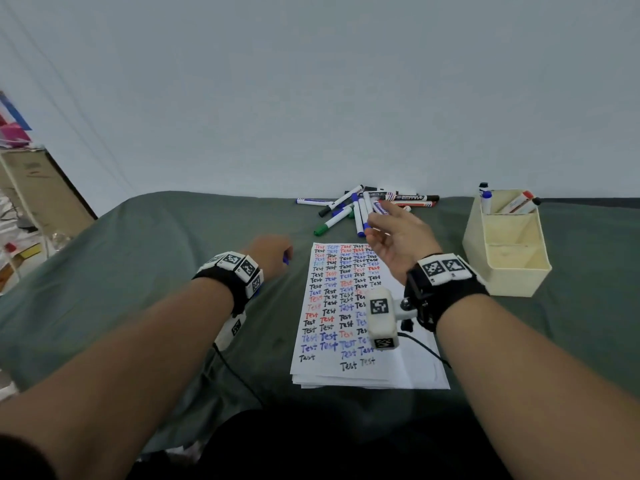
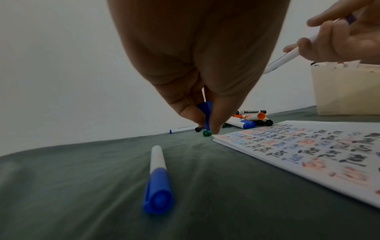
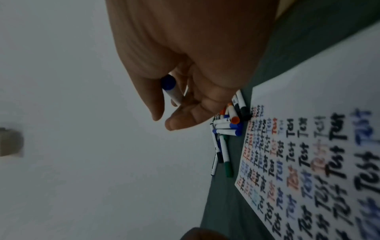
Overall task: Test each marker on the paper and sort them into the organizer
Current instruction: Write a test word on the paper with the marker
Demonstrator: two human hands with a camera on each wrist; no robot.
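Observation:
My right hand point(image 1: 379, 227) holds a white marker with a blue end point(image 3: 171, 91) in its curled fingers, raised over the top edge of the test paper point(image 1: 323, 367), which is filled with "Test" words in black, red and blue. Left of the paper, just above the green cloth, my left hand point(image 1: 281, 260) pinches a blue cap point(image 2: 205, 110). A pile of loose markers point(image 1: 363, 206) lies beyond the paper by the wall. The cream organizer point(image 1: 507, 275) stands at the right, with several markers in its rear compartment.
A capped blue marker point(image 2: 158, 172) lies on the cloth under my left wrist. A green marker point(image 1: 327, 225) sticks out of the pile toward the paper. Boxes and clutter point(image 1: 31, 202) stand off the table's left side. The wall runs close behind the pile.

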